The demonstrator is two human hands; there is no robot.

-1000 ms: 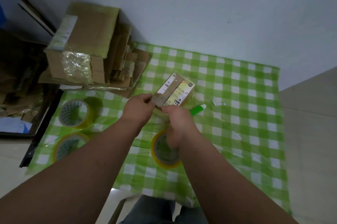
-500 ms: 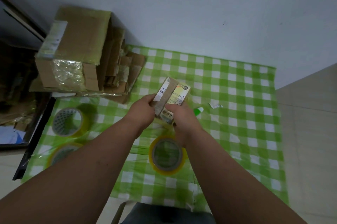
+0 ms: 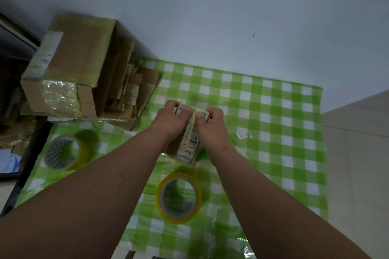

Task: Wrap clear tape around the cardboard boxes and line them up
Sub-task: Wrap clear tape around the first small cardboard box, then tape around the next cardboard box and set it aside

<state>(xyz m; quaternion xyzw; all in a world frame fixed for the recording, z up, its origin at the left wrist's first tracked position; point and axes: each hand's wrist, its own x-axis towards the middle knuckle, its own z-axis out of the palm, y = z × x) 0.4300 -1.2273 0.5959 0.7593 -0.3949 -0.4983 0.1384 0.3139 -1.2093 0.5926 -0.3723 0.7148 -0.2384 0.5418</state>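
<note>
Both hands are curling their grip around a small cardboard box [image 3: 188, 132], the left hand [image 3: 171, 120] clasping its left side, the right hand [image 3: 211, 124] its right, fingers hooking over the far edge. The box is sitting low over the green checked surface [image 3: 273, 111], its printed label facing up; whether tape already covers it is unclear. A tape roll [image 3: 179, 197] is lying just nearer, another roll [image 3: 63, 150] at the left. Taped larger boxes [image 3: 73, 64] are standing at the back left. Judging by this, wrapping is partway and lining up remains.
</note>
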